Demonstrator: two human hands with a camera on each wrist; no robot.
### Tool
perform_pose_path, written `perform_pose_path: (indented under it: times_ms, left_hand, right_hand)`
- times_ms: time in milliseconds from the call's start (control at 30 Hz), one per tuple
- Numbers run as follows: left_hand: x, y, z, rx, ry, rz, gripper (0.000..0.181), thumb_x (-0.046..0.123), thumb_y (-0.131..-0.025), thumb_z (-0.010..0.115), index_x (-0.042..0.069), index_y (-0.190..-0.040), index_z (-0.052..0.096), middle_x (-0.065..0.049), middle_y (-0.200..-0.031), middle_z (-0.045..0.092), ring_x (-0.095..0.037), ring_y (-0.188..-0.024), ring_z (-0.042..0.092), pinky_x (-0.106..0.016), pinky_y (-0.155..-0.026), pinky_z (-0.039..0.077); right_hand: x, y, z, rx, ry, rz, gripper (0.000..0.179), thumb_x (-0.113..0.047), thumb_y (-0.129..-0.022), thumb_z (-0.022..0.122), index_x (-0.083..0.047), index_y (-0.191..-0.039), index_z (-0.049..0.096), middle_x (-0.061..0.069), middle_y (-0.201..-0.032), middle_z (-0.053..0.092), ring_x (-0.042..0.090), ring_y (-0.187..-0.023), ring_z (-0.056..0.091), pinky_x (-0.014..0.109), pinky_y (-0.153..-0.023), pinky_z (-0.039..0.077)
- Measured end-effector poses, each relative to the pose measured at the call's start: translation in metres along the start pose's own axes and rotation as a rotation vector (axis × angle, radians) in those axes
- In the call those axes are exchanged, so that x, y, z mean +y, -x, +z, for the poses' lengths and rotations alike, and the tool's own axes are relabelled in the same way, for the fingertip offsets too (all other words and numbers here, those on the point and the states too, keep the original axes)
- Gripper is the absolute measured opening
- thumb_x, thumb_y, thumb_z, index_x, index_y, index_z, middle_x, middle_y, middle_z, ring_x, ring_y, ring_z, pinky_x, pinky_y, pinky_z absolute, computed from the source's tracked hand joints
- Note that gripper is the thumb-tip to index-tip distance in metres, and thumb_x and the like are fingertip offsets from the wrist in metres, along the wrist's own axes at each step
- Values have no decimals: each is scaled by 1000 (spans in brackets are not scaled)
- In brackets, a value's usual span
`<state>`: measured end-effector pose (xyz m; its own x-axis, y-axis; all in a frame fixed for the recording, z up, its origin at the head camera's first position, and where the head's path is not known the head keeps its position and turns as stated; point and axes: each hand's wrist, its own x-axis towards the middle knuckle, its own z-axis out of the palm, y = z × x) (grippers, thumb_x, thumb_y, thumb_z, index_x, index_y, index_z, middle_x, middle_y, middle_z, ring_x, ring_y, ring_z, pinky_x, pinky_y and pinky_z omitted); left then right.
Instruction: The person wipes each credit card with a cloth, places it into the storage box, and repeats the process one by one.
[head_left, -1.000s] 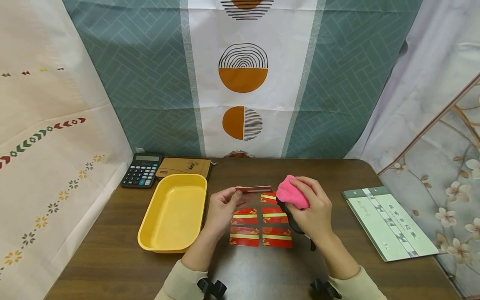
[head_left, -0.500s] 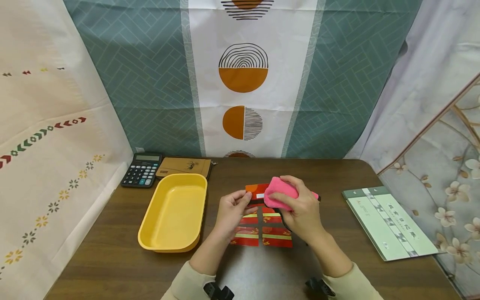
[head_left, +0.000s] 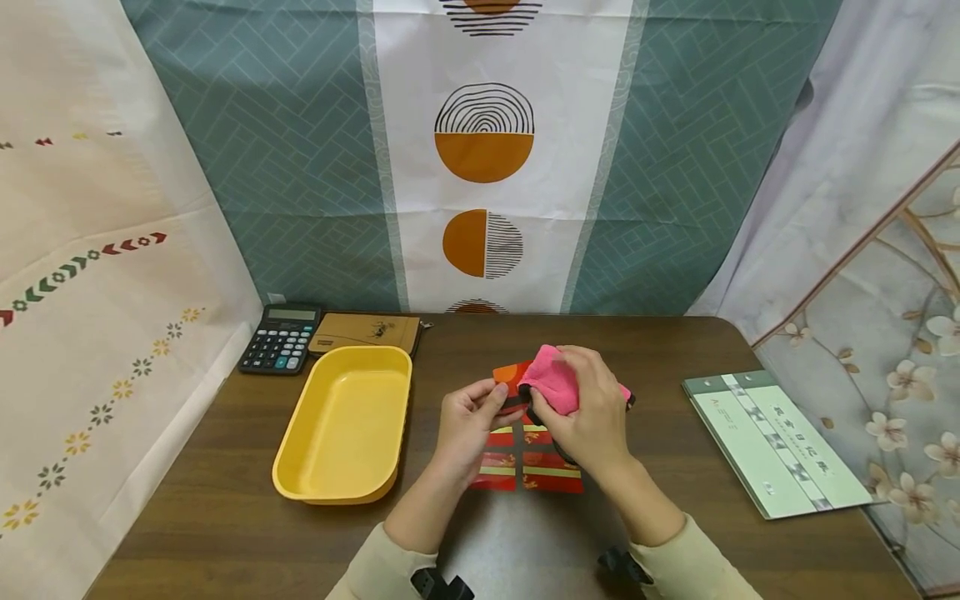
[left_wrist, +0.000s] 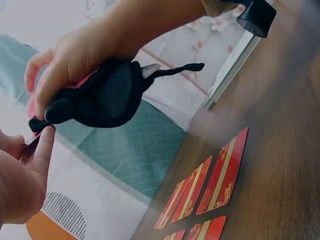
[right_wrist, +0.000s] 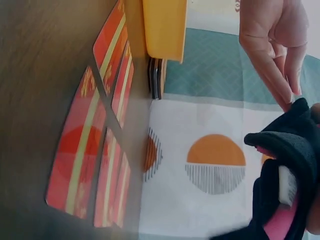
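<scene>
My left hand (head_left: 467, 423) pinches a red and orange card (head_left: 508, 375) by its left edge, above the table. The right hand (head_left: 596, 412) grips a pink cloth (head_left: 553, 379) with a black underside and a dark strap, bunched over the right part of that card and hiding it. In the left wrist view the cloth's black side (left_wrist: 107, 100) hangs below the right hand, and the card's edge shows between the left fingers. Several red cards (head_left: 552, 473) with a pale gold stripe lie in rows under the hands, partly covered by them.
A yellow tray (head_left: 341, 433) stands left of the hands. Behind it lie a black calculator (head_left: 279, 340) and a brown notebook (head_left: 365, 333). A pale green book (head_left: 780, 446) rests at the right side of the table. Patterned curtains border the back and sides.
The left hand has turned its card from edge-on to showing its face. My right hand has brought the pink cloth leftward over the card and shifted the cloth's folds.
</scene>
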<state>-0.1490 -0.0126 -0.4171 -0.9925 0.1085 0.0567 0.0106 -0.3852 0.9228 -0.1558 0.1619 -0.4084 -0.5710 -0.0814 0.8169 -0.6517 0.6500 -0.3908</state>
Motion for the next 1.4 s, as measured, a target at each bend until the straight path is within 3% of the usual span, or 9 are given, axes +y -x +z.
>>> perform_pose_path:
  times_ms: [167, 300, 367, 500, 600, 700, 933, 1133, 1400]
  left_hand:
    - [0, -1, 1, 41, -7, 17, 28, 4, -100, 62, -20, -113, 64, -9, -91, 74, -13, -80, 73, -29, -75, 62]
    - [-1, 0, 2, 69, -11, 20, 27, 3, -98, 63, -21, -112, 64, -6, -86, 74, -10, -76, 72, -27, -73, 62]
    - [-1, 1, 3, 82, -5, 24, 28, 2, -98, 63, -22, -112, 63, -6, -87, 73, -10, -77, 72, -27, -73, 62]
    - [0, 1, 2, 109, 22, 22, 27, 0, -99, 63, -23, -114, 62, -5, -86, 72, -10, -77, 71, -26, -73, 62]
    - [0, 2, 1, 108, 29, 15, 27, 0, -99, 62, -22, -115, 62, -5, -86, 72, -10, -77, 72, -27, -73, 62]
    - [0, 2, -2, 81, 15, 16, 28, 2, -99, 62, -21, -117, 63, -11, -93, 74, -14, -82, 73, -30, -76, 62]
    - [4, 1, -6, 14, -80, -9, 27, 6, -100, 63, -13, -120, 66, -21, -109, 70, -24, -95, 73, -41, -84, 60]
    - [14, 2, -5, 20, -86, 25, 32, 3, -102, 58, -11, -131, 60, -25, -124, 64, -31, -108, 69, -37, -87, 60]
    - [14, 5, 0, -35, -141, 115, 42, 1, -100, 61, -7, -141, 54, -24, -129, 64, -35, -112, 67, -36, -84, 60]
  right_hand:
    - [-2, 5, 9, -1, -55, 26, 39, -52, -92, 66, -15, -99, 75, 17, -130, 58, 34, -109, 57, 49, -75, 43]
    - [-5, 4, 17, 40, -84, 94, 32, -43, -94, 68, -12, -90, 76, 15, -127, 60, 34, -110, 56, 49, -80, 42]
    - [-7, 3, 20, 48, -83, 146, 26, -30, -88, 74, -7, -101, 72, 15, -127, 60, 33, -108, 57, 48, -80, 43]
    - [-12, 2, 22, 3, -53, 257, 63, -28, -76, 83, -4, -125, 52, 13, -134, 53, 31, -106, 57, 47, -79, 48]
    - [-14, 3, 21, -52, -35, 300, 74, -32, -75, 86, -3, -130, 46, 14, -137, 49, 30, -105, 58, 47, -76, 55]
    - [-12, 3, 16, -77, -42, 269, 68, -25, -76, 87, -1, -126, 49, 16, -133, 51, 29, -100, 59, 45, -70, 59]
    - [0, -7, -12, -108, 24, 52, 43, -10, -73, 85, -1, -110, 64, 15, -110, 61, 28, -84, 62, 42, -61, 60]
    - [1, -17, -39, -181, 144, 53, 50, -14, -71, 87, -3, -112, 60, 13, -106, 63, 27, -78, 62, 43, -58, 60]
    - [-6, -9, -43, -201, 184, -16, 39, -14, -72, 89, -7, -108, 75, 12, -109, 65, 26, -73, 65, 38, -53, 57]
